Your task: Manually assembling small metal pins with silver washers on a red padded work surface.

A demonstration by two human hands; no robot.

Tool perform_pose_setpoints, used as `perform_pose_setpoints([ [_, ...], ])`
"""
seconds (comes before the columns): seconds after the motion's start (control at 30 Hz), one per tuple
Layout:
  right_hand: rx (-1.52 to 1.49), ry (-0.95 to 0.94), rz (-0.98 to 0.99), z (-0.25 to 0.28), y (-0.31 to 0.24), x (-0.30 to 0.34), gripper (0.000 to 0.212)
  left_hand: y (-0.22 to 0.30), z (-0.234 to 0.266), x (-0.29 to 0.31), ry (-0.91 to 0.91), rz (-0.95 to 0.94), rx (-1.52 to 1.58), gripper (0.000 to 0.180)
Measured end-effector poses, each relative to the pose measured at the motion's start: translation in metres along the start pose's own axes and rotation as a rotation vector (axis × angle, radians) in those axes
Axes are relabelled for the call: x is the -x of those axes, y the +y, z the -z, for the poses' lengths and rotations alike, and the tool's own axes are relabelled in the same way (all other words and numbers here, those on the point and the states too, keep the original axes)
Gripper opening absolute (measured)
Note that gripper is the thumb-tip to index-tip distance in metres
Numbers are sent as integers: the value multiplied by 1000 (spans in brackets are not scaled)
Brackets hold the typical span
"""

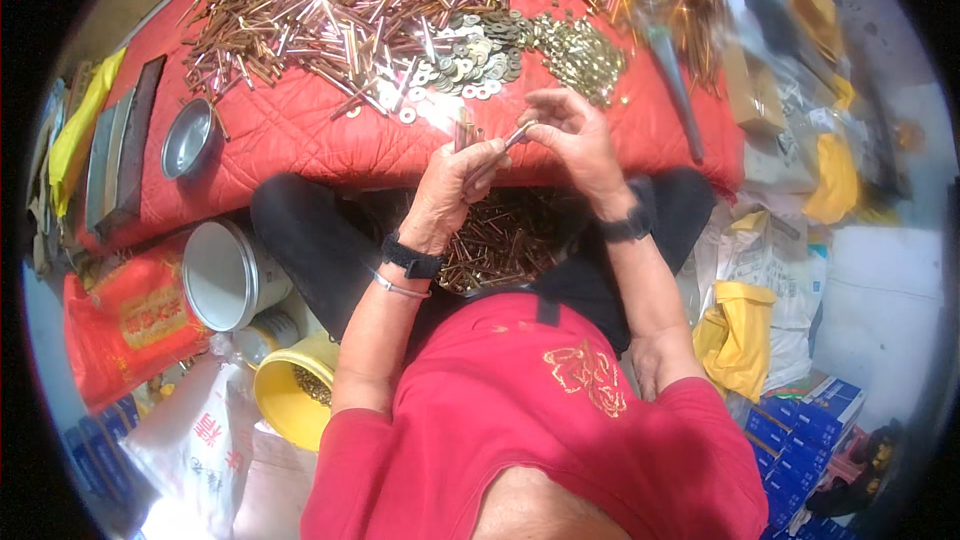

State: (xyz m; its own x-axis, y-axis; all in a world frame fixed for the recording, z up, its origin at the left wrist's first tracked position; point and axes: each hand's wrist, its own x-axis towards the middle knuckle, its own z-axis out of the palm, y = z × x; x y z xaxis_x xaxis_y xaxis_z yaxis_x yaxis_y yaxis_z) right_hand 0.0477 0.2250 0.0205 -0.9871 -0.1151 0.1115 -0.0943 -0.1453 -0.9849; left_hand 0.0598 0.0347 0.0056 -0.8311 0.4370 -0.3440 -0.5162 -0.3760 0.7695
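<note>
Red short-sleeved tee [500,380] with gold embroidery [585,375] up front (pattern's kinda hard to make out tbh), black pants [310,240], chunky black wristbands [412,258] both sides, thin pale bracelet [400,287] on the left.

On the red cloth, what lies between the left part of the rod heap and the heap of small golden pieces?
In the head view, a heap of flat washers lies there.

Two hands [452,185] [580,145], one metal bowl [187,140], one yellow bucket [280,405], copper-coloured rods [290,35] beyond counting
</note>
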Motion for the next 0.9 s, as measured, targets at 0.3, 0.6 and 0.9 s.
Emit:
perform_pose_setpoints([
  [0.3, 94, -17, 58, 1, 2, 6, 11, -1, 1, 2, -54, 53, 80, 25],
  [0.6, 281, -125, -46, 5, -15, 11, 14, 8, 3, 3, -136, 91, 26, 26],
  [0.9, -30, 104, -25, -7, -7, 12, 10, -6, 7, 0, -69, 22, 139, 26],
])
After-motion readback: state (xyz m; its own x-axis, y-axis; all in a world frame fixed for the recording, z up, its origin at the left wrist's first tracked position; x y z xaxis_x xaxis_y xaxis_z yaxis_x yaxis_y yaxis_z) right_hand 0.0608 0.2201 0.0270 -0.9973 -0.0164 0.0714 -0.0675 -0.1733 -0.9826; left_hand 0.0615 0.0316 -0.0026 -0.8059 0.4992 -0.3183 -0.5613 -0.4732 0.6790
